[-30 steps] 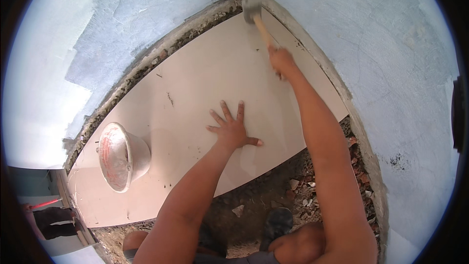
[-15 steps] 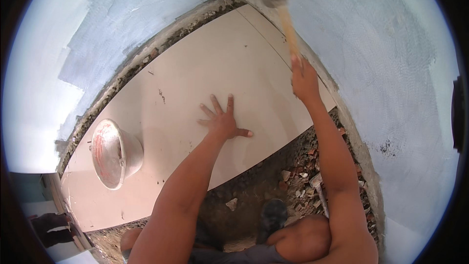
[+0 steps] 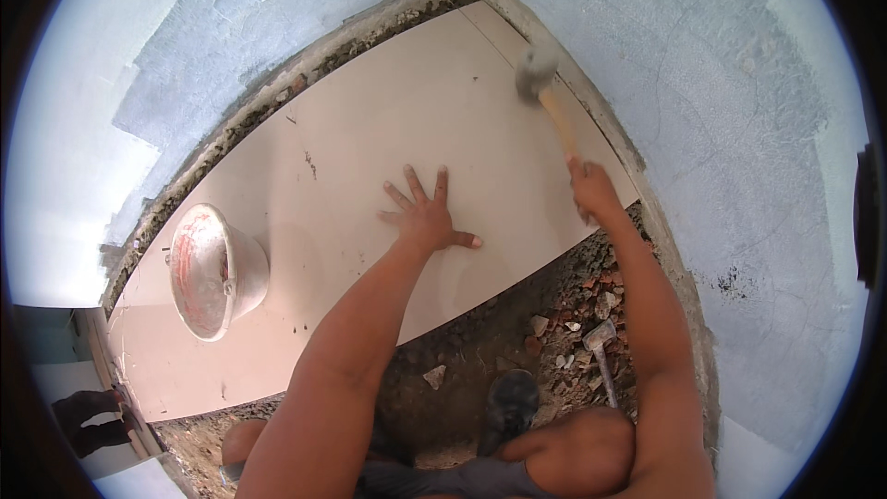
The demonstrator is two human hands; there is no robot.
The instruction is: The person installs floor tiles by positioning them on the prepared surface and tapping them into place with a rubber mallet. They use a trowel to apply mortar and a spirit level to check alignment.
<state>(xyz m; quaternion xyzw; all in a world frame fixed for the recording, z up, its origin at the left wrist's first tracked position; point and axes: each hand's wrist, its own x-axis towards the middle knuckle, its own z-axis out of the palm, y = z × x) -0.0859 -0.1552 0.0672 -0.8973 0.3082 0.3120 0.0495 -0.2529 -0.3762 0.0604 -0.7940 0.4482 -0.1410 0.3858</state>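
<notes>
My left hand [image 3: 425, 217] rests flat and open, fingers spread, on the large pale beige tiles [image 3: 360, 148]. My right hand [image 3: 593, 192] is closed round the wooden handle of a rubber mallet [image 3: 536, 74]; its grey head is blurred over the right side of the tiles, close to a thin seam near the wall. A whitish bucket [image 3: 245, 273] with reddish smears inside sits on the tiles to the left of my left hand.
Pale blue walls [image 3: 758, 157] meet at the far corner, with rubble along their bases. Near my feet are bare soil, broken pieces [image 3: 434, 375] and a metal-headed tool [image 3: 601, 342]. Another person's dark-clothed legs [image 3: 88, 425] show at the lower left edge.
The mallet swung up from near the far corner and has come down again, nearer to me. My right hand moved right and toward me. My left hand stays spread on the tiles.
</notes>
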